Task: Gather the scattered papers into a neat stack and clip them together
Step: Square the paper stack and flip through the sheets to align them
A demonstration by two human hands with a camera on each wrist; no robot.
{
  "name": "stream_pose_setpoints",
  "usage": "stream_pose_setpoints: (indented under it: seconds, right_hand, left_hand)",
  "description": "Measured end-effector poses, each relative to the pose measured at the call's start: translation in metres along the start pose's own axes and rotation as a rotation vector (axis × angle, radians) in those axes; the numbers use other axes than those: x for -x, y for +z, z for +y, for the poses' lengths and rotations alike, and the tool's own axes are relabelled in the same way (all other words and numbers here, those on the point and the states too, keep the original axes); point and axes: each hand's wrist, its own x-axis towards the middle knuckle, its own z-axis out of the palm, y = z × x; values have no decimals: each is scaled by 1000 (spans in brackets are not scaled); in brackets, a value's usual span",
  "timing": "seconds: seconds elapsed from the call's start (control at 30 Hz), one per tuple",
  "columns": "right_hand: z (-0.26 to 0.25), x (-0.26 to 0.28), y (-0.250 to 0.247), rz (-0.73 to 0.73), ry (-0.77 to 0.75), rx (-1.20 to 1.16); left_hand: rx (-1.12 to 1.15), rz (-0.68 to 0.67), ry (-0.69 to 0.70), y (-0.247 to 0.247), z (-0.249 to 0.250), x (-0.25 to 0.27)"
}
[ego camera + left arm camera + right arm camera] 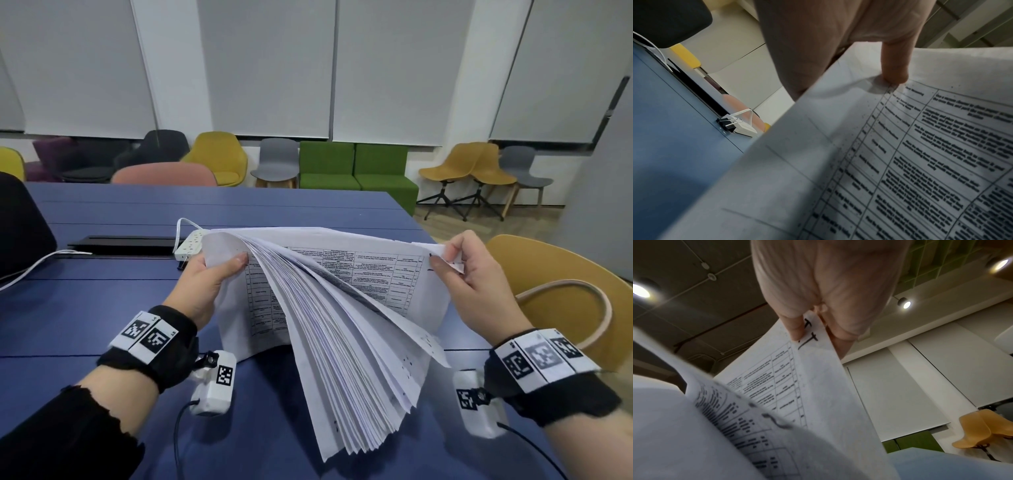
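Gripping papers (342, 308) — print unreadable

blue table (102, 301) | on it: power strip (187, 245), binder clip (728, 123), white cable (30, 269)

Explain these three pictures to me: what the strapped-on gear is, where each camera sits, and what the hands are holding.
No robot here: a person wears cameras. The wide picture comes from the head; the close ones look along each wrist, from the white boxes under the black straps. The left hand and right hand each pinch a top corner of a thick stack of papers, lifted and fanning open over the blue table. On the table, left of the papers, a black binder clip lies against a white power strip, not yet used.
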Motion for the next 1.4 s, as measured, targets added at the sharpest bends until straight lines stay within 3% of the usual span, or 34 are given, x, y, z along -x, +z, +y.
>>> stream_pose_setpoints:
  seconds: [0.1, 0.27, 0.5, 0.67, 0.87, 1.03, 1.17, 1.4]
  right_hand:
    - [-8, 1, 1, 24, -10, -39]
    - [-4, 2, 3, -40, -136, 100]
    - [7, 17, 7, 20, -235, 143]
    - [27, 40, 0, -344, 67, 230]
    - [47, 36, 11, -588, 180, 394]
    - [46, 27, 31, -660, 338, 299]
    - [42, 26, 41, -676, 453, 234]
    - [44, 20, 43, -487, 565, -3]
  left_hand:
    - [-23, 12, -12, 1, 0, -2]
    - [-40, 18, 4, 5, 3, -2]
    - [-158, 59, -8, 11, 5, -4]
    - [-162, 199, -17, 18, 3, -10]
    - [-337, 360, -18, 19, -4, -34]
    - [-545, 427, -77, 19, -14, -46]
    - [-660, 444, -21, 30, -11, -41]
    - [-600, 239, 90, 36, 8, -24]
